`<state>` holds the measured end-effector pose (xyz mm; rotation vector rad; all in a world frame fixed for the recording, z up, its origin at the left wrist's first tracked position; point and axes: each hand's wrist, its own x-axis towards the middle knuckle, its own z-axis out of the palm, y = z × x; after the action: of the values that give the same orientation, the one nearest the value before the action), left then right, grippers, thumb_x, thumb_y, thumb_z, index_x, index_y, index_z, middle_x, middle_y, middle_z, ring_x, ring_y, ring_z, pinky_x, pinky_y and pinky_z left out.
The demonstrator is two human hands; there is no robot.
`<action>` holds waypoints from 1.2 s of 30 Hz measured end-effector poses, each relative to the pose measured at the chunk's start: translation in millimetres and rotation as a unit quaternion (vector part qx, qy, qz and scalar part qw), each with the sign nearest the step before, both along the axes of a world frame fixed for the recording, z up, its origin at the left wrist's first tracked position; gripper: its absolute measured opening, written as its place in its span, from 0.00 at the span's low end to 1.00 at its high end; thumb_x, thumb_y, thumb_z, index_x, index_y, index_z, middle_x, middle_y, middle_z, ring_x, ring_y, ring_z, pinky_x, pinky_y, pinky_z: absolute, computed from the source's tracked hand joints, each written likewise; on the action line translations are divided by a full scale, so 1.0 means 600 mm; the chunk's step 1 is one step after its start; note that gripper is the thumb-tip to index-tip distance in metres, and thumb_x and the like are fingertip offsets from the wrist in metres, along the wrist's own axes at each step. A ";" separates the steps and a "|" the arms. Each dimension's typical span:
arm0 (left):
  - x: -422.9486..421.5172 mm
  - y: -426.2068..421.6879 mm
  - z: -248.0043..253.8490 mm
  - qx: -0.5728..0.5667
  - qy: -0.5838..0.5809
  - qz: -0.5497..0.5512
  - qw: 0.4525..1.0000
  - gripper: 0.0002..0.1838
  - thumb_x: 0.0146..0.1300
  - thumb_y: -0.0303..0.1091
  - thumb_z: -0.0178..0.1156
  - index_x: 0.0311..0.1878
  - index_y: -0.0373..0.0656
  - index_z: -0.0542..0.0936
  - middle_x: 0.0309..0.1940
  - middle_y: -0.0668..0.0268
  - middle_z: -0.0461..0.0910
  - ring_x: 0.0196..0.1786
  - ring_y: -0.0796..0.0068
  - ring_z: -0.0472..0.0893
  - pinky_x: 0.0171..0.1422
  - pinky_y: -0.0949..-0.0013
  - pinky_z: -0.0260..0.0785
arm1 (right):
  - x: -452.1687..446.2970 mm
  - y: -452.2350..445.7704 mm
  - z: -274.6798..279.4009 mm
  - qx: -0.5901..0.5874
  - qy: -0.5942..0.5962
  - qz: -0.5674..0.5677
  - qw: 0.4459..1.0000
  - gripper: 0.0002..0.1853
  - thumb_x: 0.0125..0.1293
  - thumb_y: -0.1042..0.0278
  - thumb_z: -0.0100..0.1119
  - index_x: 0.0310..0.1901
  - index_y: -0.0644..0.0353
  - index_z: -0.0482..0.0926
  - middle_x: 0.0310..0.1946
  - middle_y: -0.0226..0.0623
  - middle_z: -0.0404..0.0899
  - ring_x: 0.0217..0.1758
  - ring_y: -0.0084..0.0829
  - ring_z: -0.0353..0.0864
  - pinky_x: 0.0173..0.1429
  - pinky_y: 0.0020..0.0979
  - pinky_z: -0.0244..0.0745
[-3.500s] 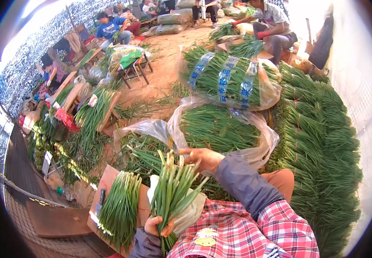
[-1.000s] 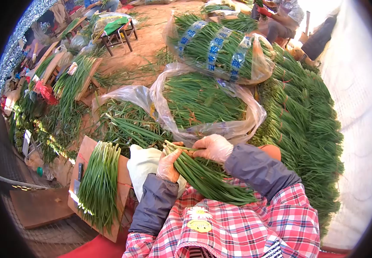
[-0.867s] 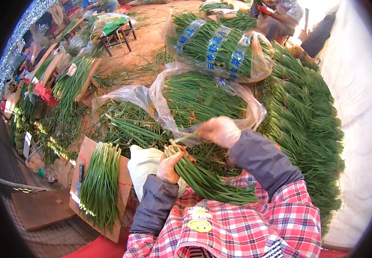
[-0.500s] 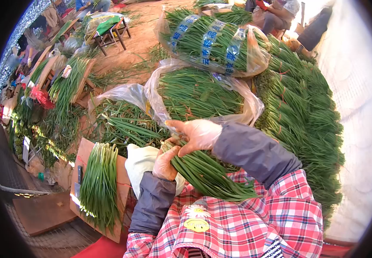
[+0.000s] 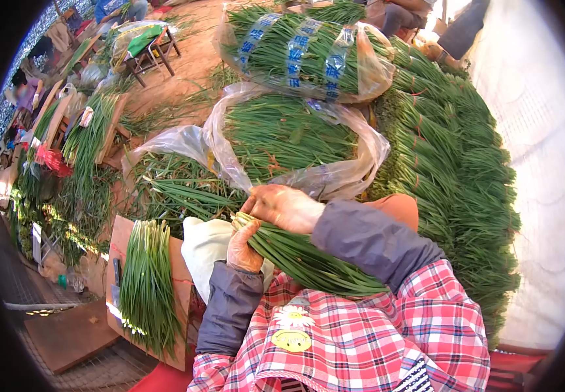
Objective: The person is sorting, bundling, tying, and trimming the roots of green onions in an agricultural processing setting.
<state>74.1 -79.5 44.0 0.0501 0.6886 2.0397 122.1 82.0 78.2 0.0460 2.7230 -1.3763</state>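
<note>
My left hand is wrapped round the bunch, leaves trailing towards four o'clock; my right hand is by the stem ends, and I can't quite tell whether it's pinching. If my left slackens, stalks could slide onto the apron.

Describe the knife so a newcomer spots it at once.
Start at the wooden board beside the left grey sleeve, bearing a bundle of green stalks. The knife lies along the bundle's side away from the person. Its black handle stands out against brown wood and green stalks.
</note>
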 end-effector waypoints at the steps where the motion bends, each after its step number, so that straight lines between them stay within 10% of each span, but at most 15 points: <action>1: 0.001 0.001 0.000 0.014 -0.002 -0.012 1.000 0.33 0.53 0.23 0.57 0.65 0.42 0.61 0.59 0.60 0.68 0.59 0.63 0.71 0.60 0.61 0.68 | 0.011 -0.035 0.001 0.158 0.004 -0.079 0.984 0.34 0.62 0.42 0.47 0.66 0.53 0.59 0.62 0.46 0.64 0.68 0.52 0.56 0.68 0.54 0.48; 4: -0.001 0.004 0.005 0.055 -0.010 -0.042 0.998 0.34 0.52 0.22 0.57 0.66 0.42 0.60 0.57 0.61 0.69 0.58 0.65 0.72 0.64 0.63 0.64 | -0.005 -0.037 0.010 0.301 0.014 -0.068 0.951 0.34 0.63 0.44 0.46 0.66 0.54 0.57 0.66 0.47 0.58 0.71 0.52 0.48 0.71 0.53 0.43; 8: -0.004 0.003 0.019 -0.009 0.021 -0.072 0.997 0.34 0.53 0.27 0.60 0.65 0.39 0.61 0.53 0.61 0.73 0.54 0.66 0.75 0.61 0.64 0.67 | -0.003 -0.024 0.039 0.152 -0.048 -0.081 0.984 0.35 0.63 0.47 0.51 0.67 0.55 0.57 0.64 0.46 0.60 0.67 0.50 0.59 0.69 0.48 0.51; 10: -0.002 -0.001 0.021 -0.025 0.032 -0.054 0.998 0.27 0.54 0.26 0.60 0.58 0.38 0.66 0.47 0.60 0.76 0.52 0.63 0.76 0.58 0.61 0.68 | 0.023 -0.002 0.058 -0.289 -0.050 -0.143 0.945 0.26 0.62 0.60 0.55 0.60 0.59 0.67 0.39 0.43 0.81 0.45 0.34 0.80 0.49 0.30 0.72; 18: -0.002 -0.007 -0.005 0.041 -0.017 -0.015 0.999 0.13 0.55 0.25 0.59 0.45 0.40 0.72 0.38 0.61 0.77 0.55 0.53 0.73 0.63 0.42 0.62 | 0.172 -0.012 0.020 0.205 0.066 0.089 0.973 0.24 0.52 0.65 0.56 0.54 0.40 0.70 0.24 0.36 0.75 0.28 0.41 0.79 0.32 0.40 0.75; 36: 0.002 -0.018 0.006 0.062 -0.001 -0.022 0.998 0.27 0.56 0.25 0.57 0.60 0.40 0.65 0.39 0.62 0.75 0.56 0.58 0.72 0.65 0.40 0.61 | 0.161 -0.045 0.001 0.166 0.159 0.050 0.972 0.08 0.55 0.62 0.57 0.38 0.47 0.80 0.23 0.35 0.76 0.29 0.40 0.79 0.31 0.39 0.74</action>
<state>75.3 -90.1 47.6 0.1340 0.5543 2.0376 218.6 55.3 78.9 -0.3094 3.1386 -0.9608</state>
